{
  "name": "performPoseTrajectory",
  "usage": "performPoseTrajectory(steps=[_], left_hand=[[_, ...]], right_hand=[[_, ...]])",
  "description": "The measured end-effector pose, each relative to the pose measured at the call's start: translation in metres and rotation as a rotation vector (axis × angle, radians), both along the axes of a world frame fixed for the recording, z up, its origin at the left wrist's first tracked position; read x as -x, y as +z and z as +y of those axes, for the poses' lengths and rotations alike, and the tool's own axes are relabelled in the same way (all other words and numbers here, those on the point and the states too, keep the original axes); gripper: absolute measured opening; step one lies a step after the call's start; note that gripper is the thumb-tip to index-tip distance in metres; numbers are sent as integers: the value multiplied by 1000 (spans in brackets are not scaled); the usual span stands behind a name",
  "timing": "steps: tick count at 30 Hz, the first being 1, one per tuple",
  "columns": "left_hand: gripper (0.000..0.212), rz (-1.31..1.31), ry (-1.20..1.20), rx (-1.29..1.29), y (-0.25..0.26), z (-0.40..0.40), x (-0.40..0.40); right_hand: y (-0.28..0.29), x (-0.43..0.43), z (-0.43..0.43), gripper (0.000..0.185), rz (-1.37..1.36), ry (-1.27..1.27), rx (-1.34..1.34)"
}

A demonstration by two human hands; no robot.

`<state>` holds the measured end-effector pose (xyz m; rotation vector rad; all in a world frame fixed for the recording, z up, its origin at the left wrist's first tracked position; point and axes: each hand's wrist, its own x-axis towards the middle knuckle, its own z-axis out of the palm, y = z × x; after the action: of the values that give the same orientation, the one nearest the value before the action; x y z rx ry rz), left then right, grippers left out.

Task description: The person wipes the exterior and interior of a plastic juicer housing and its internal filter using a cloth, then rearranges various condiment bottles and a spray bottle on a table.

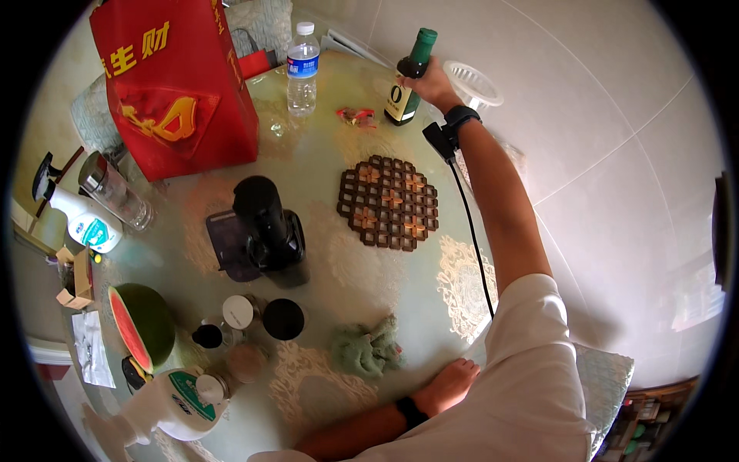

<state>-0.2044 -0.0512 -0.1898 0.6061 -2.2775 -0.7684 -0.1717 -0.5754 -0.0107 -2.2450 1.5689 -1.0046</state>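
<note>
My right hand (pixel 433 86) is wrapped around the neck and shoulder of a dark green glass bottle (pixel 395 110) with a pale label. That bottle stands nearly upright at the table's far edge. My left hand (pixel 450 382) rests low by the near edge, fingers curled, partly covered by my white shirt; its palm is hidden. Closest to it lies a crumpled green cloth (pixel 369 348). Between the two hands sits a brown wooden lattice trivet (pixel 389 202) with lighter flower shapes. Small red wrappers (pixel 357 117) lie left of the bottle.
A white slotted plastic basket (pixel 476 86) stands behind my right wrist, near the wall. Leftward are a water bottle (pixel 303 69), a red paper bag (pixel 179 92), a black appliance (pixel 268 231), several jars, a cut watermelon (pixel 144 323) and white spray bottles (pixel 86 219). A black cable (pixel 474 242) hangs along my right arm.
</note>
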Motion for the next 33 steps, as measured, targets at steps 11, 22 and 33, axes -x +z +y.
performPoseTrajectory(steps=[11, 22, 33], left_hand=[[9, 744, 41, -578, 53, -15, -38], [16, 81, -33, -254, -13, -4, 8], [9, 11, 87, 111, 20, -5, -9]], right_hand=[[-11, 4, -32, 89, -73, -21, -46], [-17, -4, -45, 86, 289, -135, 120], [20, -80, 299, 66, -280, 534, -292]])
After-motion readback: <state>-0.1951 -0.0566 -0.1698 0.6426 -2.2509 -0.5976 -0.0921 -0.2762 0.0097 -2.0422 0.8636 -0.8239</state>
